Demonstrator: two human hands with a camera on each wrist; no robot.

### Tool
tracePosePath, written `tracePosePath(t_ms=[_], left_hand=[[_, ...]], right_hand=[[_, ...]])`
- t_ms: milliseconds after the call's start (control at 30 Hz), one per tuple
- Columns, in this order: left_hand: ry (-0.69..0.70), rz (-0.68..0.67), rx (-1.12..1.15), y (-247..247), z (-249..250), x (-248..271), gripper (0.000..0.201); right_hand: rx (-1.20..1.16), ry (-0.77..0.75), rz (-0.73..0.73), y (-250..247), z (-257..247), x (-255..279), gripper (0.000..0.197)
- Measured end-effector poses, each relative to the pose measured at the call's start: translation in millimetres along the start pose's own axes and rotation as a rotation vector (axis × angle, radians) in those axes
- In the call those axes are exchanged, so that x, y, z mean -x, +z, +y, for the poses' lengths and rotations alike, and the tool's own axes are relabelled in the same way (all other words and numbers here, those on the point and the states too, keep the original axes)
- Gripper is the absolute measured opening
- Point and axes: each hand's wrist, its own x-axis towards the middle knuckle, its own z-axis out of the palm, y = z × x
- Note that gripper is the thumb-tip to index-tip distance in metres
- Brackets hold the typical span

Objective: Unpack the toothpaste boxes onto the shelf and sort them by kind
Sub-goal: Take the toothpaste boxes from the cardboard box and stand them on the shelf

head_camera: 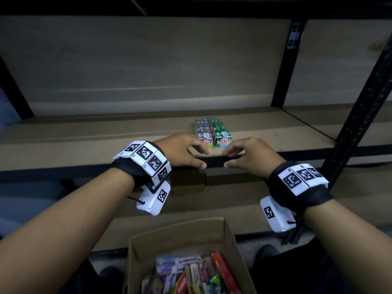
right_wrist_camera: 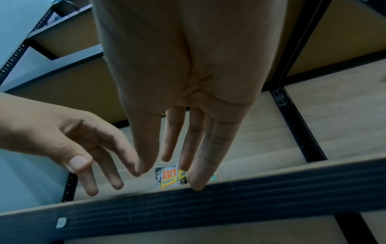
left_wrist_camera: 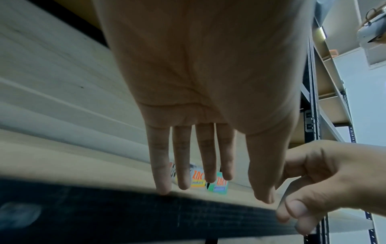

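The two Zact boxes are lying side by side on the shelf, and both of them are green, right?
Not quite. Only one is green. The head view shows the green Zact box on the right and a grey Zact box on the left. They do lie side by side on the shelf, just beyond the left hand and right hand.

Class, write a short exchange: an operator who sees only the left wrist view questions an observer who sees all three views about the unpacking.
Operator: Past my left hand I see an orange-ended toothpaste box and a green-ended toothpaste box on the brown wooden shelf. More to unpack?
Observer: Yes. The head view shows an open brown cardboard carton down in front of the shelf, holding assorted toothpaste boxes.
Operator: Is the right hand holding anything?
Observer: No. The right wrist view shows its fingers straight and empty.
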Motion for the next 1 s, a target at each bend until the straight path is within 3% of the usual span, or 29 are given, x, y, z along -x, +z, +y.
tracePosePath(t_ms=[300, 467, 633, 833, 1000], left_hand=[[-0.075, -0.139, 0.084, 79.9, -48.8, 27.9, 0.041], [-0.166, -0.306, 0.037, 136.8, -90.5, 32.5, 0.046], [-0.240, -0.354, 0.089, 194.3, -129.4, 37.5, 0.056], [-0.272, -0.376, 0.175, 266.0, -162.9, 42.7, 0.067], [-0.195, -0.418, 0.147, 316.3, -180.9, 42.1, 0.074]], right_hand=[[-0.029, -0.006, -0.285, 65.4, 29.4, 27.0, 0.042], [-0.047, 0.055, -0.469, 119.5, 54.6, 36.7, 0.043], [-0.041, 0.149, -0.578, 177.0, 84.2, 45.7, 0.046], [0.085, 0.278, -0.696, 245.8, 121.5, 65.2, 0.081], [0.055, 0.327, -0.722, 283.8, 144.9, 84.5, 0.084]])
